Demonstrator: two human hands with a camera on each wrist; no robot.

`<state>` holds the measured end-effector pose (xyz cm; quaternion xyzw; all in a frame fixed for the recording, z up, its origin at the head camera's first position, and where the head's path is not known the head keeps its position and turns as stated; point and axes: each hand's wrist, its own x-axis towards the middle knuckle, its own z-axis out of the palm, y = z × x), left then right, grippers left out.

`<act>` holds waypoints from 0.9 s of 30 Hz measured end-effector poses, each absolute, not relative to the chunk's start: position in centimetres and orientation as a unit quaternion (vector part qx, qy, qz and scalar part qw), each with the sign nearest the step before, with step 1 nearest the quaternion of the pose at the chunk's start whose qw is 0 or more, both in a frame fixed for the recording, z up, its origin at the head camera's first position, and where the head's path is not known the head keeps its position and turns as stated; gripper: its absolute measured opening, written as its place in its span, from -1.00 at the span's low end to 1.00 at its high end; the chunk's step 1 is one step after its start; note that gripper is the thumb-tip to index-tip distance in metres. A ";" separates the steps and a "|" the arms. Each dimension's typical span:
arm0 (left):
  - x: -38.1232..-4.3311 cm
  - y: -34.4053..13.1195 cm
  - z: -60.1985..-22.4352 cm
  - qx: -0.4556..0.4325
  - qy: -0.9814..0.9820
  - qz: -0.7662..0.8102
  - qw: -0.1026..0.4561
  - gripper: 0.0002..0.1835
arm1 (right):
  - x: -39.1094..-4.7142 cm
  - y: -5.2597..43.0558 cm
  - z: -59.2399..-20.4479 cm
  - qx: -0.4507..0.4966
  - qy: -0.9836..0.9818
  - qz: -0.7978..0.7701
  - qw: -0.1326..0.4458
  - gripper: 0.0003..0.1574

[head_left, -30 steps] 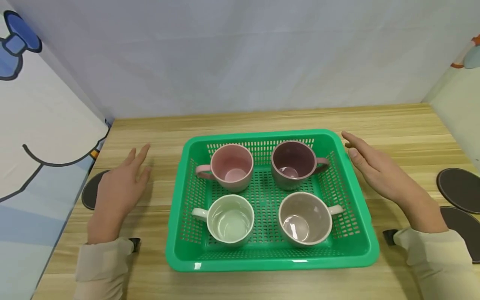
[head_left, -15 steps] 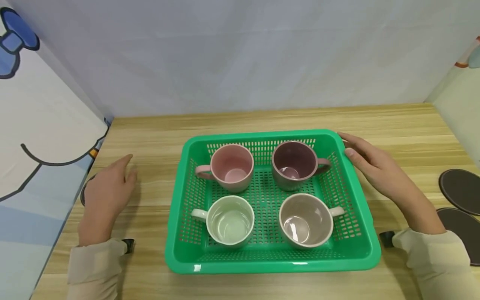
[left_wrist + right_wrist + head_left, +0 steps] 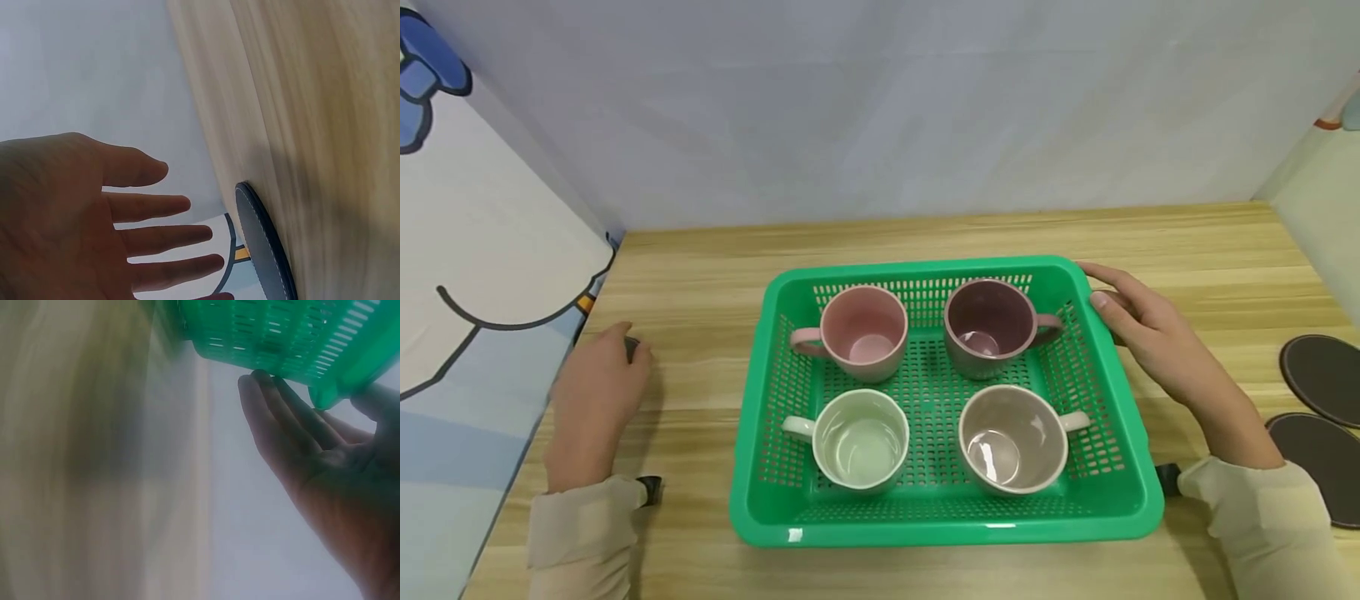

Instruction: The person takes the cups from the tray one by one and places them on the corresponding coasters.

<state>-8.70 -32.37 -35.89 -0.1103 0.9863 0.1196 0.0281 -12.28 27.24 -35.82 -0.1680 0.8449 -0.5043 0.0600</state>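
Observation:
A green plastic basket (image 3: 940,531) holds a pink mug (image 3: 865,333), a dark purple mug (image 3: 988,329), a pale green mug (image 3: 861,440) and a beige mug (image 3: 1013,440). At its right rim is my right hand (image 3: 1165,350), thumb over the rim and fingers beneath the lip; the right wrist view shows the fingertips against the slotted wall. My left hand (image 3: 597,392) hovers over a round black coaster (image 3: 265,250) left of the basket. Its fingers are stretched out, and the coaster lies just beyond them in the left wrist view. Contact cannot be told.
Two more black coasters (image 3: 1326,379) lie on the wooden table (image 3: 715,275) at the far right. A pale cloth backdrop (image 3: 880,117) stands behind the table, with printed cloth (image 3: 490,250) along the left side.
My left hand has moved left and toward me over the coaster. My right hand has come in from beside the basket to its right rim. The mugs stay in place.

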 end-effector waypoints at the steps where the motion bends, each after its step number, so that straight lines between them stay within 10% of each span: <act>1: -8.7 -32.5 -35.9 -0.114 0.986 0.118 0.031 -0.38 | -12.3 27.2 -35.8 -0.168 0.842 -0.509 0.063 -0.37; 27: -8.7 -35.0 -36.6 -0.105 0.982 0.084 0.130 -0.30 | -11.5 25.4 -35.6 -0.098 0.823 -0.556 0.061 -0.34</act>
